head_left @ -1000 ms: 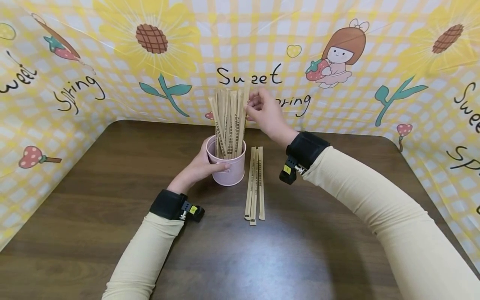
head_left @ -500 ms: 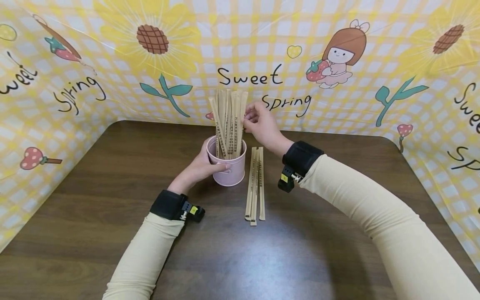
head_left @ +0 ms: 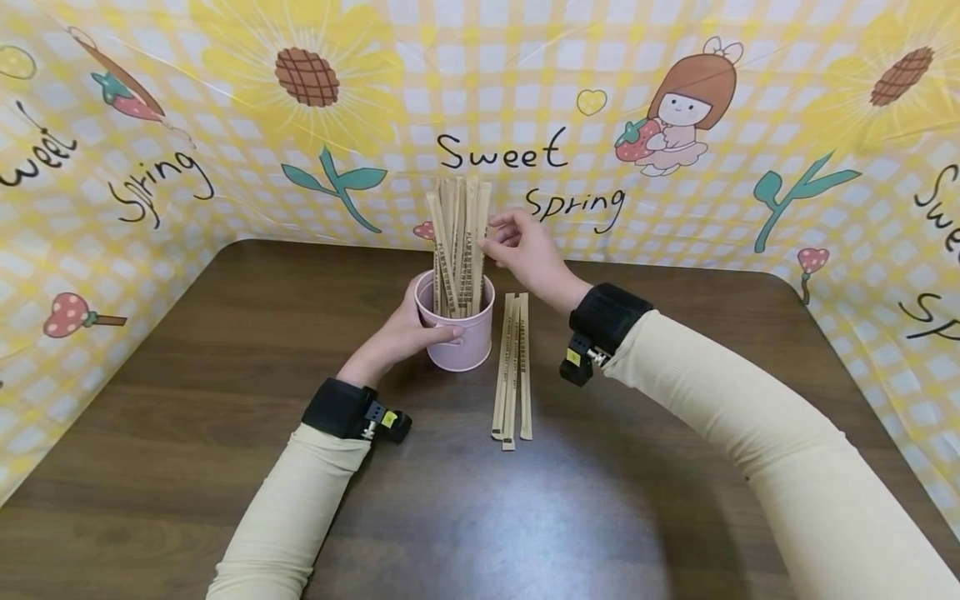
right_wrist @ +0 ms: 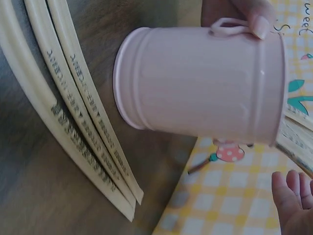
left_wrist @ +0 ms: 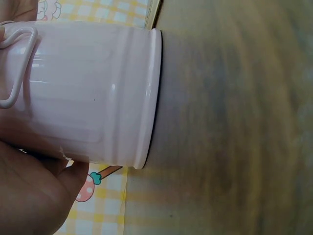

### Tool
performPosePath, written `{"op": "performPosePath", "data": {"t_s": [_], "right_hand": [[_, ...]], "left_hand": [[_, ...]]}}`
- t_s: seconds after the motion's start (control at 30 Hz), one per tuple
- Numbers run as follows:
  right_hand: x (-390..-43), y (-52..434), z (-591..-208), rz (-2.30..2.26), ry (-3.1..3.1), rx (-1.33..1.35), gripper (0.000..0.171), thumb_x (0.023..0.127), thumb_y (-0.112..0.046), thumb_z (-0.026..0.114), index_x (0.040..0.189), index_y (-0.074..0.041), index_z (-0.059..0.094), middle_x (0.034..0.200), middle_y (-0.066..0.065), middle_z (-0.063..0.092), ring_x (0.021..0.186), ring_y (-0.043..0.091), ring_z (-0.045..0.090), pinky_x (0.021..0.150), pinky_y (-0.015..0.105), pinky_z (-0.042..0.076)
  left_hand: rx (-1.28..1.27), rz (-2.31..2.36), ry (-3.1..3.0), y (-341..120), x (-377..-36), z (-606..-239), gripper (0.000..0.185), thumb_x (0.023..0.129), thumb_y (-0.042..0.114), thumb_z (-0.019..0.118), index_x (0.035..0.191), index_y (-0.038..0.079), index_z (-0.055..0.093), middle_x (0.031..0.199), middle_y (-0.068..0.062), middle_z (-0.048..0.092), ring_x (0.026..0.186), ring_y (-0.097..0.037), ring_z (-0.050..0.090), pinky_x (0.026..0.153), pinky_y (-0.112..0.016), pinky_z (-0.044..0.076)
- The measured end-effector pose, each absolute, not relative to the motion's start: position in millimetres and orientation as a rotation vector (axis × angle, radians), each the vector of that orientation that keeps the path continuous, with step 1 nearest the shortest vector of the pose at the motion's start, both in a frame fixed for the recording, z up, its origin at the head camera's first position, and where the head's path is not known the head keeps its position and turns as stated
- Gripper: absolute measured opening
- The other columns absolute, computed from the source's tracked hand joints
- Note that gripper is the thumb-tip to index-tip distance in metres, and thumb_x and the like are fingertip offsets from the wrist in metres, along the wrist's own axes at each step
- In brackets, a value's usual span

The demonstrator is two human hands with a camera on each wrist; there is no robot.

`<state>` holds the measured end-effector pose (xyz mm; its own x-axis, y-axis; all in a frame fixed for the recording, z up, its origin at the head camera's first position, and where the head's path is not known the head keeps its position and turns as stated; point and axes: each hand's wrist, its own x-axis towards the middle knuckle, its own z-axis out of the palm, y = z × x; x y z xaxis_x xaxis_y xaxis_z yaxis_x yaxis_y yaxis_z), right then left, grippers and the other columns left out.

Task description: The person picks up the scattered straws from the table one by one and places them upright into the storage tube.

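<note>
A small pink pail [head_left: 459,343] stands upright on the table, holding several paper-wrapped chopsticks [head_left: 459,242] that stick up well above its rim. My left hand [head_left: 401,333] grips the pail from the left, its thumb across the front near the small wire handle [left_wrist: 22,68]. Beside the upper part of the bundle is my right hand [head_left: 528,250], its thumb tip at the rightmost wrapped chopsticks. In the right wrist view, the fingers [right_wrist: 286,196] look loosely bent, with nothing seen between them. Three more wrapped chopsticks [head_left: 512,371] lie on the table right of the pail.
The dark wooden table [head_left: 225,400] meets a yellow checked cloth backdrop [head_left: 517,75] behind and at both sides. Black straps with small cameras sit on both wrists.
My right hand has come down from the top of one wrapped chopstick pack, which now stands lower among the others. The bundle's tops have drawn closer together. My left hand stays on the pail.
</note>
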<state>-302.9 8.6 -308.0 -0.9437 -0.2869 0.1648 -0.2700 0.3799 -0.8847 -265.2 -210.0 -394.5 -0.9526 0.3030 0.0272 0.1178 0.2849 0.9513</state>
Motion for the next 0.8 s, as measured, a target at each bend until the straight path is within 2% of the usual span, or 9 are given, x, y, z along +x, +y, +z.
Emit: {"op": "performPosePath", "data": {"t_s": [0.17, 0.4, 0.53, 0.63, 0.7, 0.8], "right_hand": [[-304.7, 24.4, -306.9, -1.632, 2.608, -0.508, 0.043, 0.103, -0.018, 0.06, 0.138, 0.005, 0.052, 0.118, 0.017, 0.06, 0.104, 0.025, 0.061, 0.092, 0.038, 0.058], [-304.7, 45.1, -336.2, -1.386, 2.55, -0.347, 0.038, 0.103, -0.009, 0.053, 0.136, 0.011, 0.052, 0.114, 0.022, 0.062, 0.091, 0.025, 0.065, 0.088, 0.035, 0.06], [-302.3, 47.7, -350.9, -1.225, 2.513, -0.262, 0.042, 0.101, -0.006, 0.055, 0.138, 0.013, 0.052, 0.113, 0.023, 0.062, 0.085, 0.02, 0.066, 0.09, 0.038, 0.061], [-301.5, 45.7, -358.0, -1.194, 2.503, -0.199, 0.041, 0.098, -0.005, 0.058, 0.135, 0.013, 0.054, 0.106, 0.02, 0.062, 0.079, 0.017, 0.063, 0.084, 0.034, 0.062], [-301.5, 43.7, -363.1, -1.199, 2.504, -0.16, 0.032, 0.096, -0.004, 0.059, 0.125, 0.011, 0.059, 0.097, 0.015, 0.062, 0.075, 0.016, 0.062, 0.078, 0.031, 0.062], [-303.3, 42.8, -372.6, -1.208, 2.502, -0.118, 0.006, 0.094, -0.002, 0.06, 0.094, 0.003, 0.059, 0.076, 0.004, 0.055, 0.066, 0.012, 0.058, 0.069, 0.027, 0.061]], "left_hand": [[0.389, 1.747, 2.391, -211.2, -265.1, -393.5, 0.1, 0.082, 0.004, 0.072, 0.159, 0.004, 0.009, 0.162, -0.023, 0.025, 0.148, -0.035, 0.03, 0.125, -0.051, 0.022], [0.399, 1.729, 2.39, -211.4, -262.8, -395.5, 0.1, 0.084, 0.004, 0.072, 0.16, 0.003, 0.007, 0.162, -0.025, 0.024, 0.148, -0.035, 0.029, 0.124, -0.052, 0.023], [0.393, 1.737, 2.385, -210.8, -262.3, -395.8, 0.1, 0.083, 0.004, 0.071, 0.16, 0.003, 0.007, 0.162, -0.025, 0.023, 0.148, -0.035, 0.029, 0.125, -0.052, 0.022], [0.402, 1.743, 2.392, -210.2, -262.3, -394.2, 0.1, 0.083, 0.004, 0.071, 0.159, 0.003, 0.007, 0.162, -0.026, 0.024, 0.147, -0.036, 0.03, 0.124, -0.052, 0.023], [0.4, 1.747, 2.393, -209.4, -262.5, -393.0, 0.1, 0.083, 0.004, 0.072, 0.159, 0.002, 0.008, 0.161, -0.025, 0.025, 0.147, -0.035, 0.03, 0.124, -0.051, 0.023], [0.395, 1.745, 2.394, -207.6, -263.3, -392.0, 0.1, 0.083, 0.004, 0.072, 0.159, 0.002, 0.008, 0.162, -0.025, 0.025, 0.147, -0.035, 0.03, 0.124, -0.05, 0.022]]}}
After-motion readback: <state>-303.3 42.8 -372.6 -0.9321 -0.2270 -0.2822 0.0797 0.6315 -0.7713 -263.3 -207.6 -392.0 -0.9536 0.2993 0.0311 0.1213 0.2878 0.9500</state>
